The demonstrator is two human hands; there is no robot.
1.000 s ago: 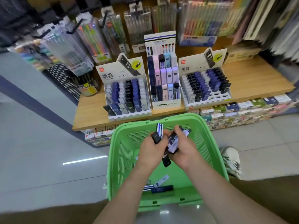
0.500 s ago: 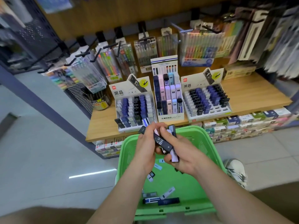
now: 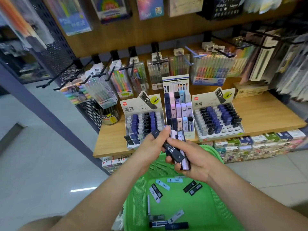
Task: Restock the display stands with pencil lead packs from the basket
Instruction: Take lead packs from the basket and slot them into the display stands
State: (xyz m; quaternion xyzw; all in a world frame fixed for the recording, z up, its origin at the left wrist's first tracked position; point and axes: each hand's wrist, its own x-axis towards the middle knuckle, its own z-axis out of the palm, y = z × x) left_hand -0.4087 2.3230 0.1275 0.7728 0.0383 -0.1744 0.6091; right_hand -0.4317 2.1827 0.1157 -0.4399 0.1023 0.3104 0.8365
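Above the green basket [image 3: 138, 194] both hands meet. My left hand [image 3: 153, 144] pinches the upper end of a black "HB 0.7" lead pack [image 3: 171, 150]. My right hand [image 3: 191, 160] grips a bundle of lead packs [image 3: 182, 147], black and pale pink, with the black pack lying across it. Several loose packs [image 3: 160, 192] lie on the basket's floor. On the wooden shelf [image 3: 266, 114] stand three display stands: the left stand [image 3: 143, 120], the tall middle stand [image 3: 179, 110] and the right stand [image 3: 216, 120].
Pen packs [image 3: 123, 80] hang on black hooks behind the stands. A dark pen cup [image 3: 109, 116] sits left of them. Rows of small boxes [image 3: 250, 145] line the ledge under the shelf. Grey tiled floor [image 3: 41, 164] lies to the left.
Both hands rose from inside the basket to shelf-edge height, carrying the packs. The left hand now pinches the black HB pack. The view tilted up toward the shelf.
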